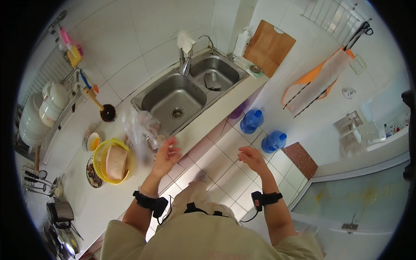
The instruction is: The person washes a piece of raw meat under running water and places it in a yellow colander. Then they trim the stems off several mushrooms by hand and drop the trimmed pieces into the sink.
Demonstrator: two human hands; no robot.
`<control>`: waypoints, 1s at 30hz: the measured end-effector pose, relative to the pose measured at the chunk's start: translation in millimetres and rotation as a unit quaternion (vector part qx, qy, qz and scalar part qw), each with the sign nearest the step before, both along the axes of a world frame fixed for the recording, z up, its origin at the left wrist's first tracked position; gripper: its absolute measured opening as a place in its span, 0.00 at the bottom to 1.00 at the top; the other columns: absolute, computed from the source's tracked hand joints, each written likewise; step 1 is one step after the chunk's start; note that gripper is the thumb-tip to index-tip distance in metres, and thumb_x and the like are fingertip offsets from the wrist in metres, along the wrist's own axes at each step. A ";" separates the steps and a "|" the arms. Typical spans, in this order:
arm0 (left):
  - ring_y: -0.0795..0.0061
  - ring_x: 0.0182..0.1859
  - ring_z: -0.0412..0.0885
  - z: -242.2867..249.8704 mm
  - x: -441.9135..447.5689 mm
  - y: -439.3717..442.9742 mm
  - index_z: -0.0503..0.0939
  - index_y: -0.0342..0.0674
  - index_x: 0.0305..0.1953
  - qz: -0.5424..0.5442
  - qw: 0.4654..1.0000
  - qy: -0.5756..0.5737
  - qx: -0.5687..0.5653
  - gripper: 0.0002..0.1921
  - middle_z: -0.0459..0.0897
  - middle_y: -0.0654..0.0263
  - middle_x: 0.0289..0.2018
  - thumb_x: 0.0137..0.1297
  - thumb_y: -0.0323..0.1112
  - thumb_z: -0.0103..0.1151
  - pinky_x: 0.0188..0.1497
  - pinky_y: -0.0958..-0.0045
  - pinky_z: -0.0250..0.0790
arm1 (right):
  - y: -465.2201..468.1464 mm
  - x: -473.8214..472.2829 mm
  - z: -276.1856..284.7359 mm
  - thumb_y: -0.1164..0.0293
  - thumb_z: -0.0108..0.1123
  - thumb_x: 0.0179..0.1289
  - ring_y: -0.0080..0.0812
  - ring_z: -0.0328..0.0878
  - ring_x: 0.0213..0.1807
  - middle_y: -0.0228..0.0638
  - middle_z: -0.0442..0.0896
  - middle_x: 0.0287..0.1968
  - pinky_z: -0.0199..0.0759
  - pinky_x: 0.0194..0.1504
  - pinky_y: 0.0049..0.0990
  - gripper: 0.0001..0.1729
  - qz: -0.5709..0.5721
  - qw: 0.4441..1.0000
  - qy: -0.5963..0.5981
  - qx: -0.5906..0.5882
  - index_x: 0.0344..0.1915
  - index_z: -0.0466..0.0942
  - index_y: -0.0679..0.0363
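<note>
My left hand point(167, 158) is over the counter's front edge, fingers bent and apart, with nothing seen in it. Just beyond it lies a clear plastic bag point(139, 130) with contents I cannot make out; whether the fingertips touch the bag is unclear. A yellow plastic basket point(112, 143) stands to the left of the bag. In it rests a pale slab point(116, 162), which looks like raw meat with skin. My right hand point(253, 158) hangs in the air over the tiled floor, fingers loosely curled and empty. Both forearms wear black straps with small devices.
A double steel sink point(175, 97) lies ahead, with a dark object point(213, 81) in its right basin. A small bowl point(94, 142) and a patterned plate point(95, 172) flank the basket. Two blue water bottles point(252, 121) stand on the floor. A wooden cutting board point(269, 47) leans at the wall.
</note>
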State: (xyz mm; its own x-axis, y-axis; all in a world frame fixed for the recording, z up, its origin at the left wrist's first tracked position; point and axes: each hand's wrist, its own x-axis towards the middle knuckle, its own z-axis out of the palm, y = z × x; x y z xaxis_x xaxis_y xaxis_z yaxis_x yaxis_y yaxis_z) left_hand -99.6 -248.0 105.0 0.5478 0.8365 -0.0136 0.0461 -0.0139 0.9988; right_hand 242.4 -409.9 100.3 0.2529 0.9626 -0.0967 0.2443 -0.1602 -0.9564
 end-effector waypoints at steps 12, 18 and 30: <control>0.74 0.52 0.77 -27.9 164.9 121.0 0.71 0.34 0.55 -0.016 0.988 -0.045 -0.147 0.16 0.77 0.66 0.48 0.65 0.21 0.53 0.54 0.73 0.69 | 353.1 150.9 -65.7 0.56 0.62 0.59 0.44 0.81 0.37 0.45 0.84 0.33 0.74 0.40 0.34 0.22 0.092 0.971 -0.215 -0.042 0.40 0.80 0.65; 0.73 0.51 0.78 -28.2 165.8 143.2 0.72 0.33 0.53 0.085 0.982 -0.029 -0.164 0.16 0.79 0.63 0.47 0.64 0.20 0.54 0.54 0.73 0.70 | 513.7 170.1 -144.1 0.56 0.66 0.53 0.52 0.80 0.44 0.54 0.83 0.40 0.73 0.46 0.39 0.24 0.082 0.927 -0.239 -0.276 0.37 0.81 0.69; 0.71 0.49 0.79 -22.6 156.5 52.5 0.72 0.30 0.52 0.477 0.819 0.081 -0.307 0.16 0.80 0.61 0.44 0.62 0.18 0.51 0.54 0.73 0.70 | 593.1 151.1 -267.1 0.46 0.66 0.53 0.44 0.76 0.57 0.42 0.80 0.55 0.72 0.55 0.40 0.33 0.179 0.804 -0.335 -0.457 0.50 0.81 0.60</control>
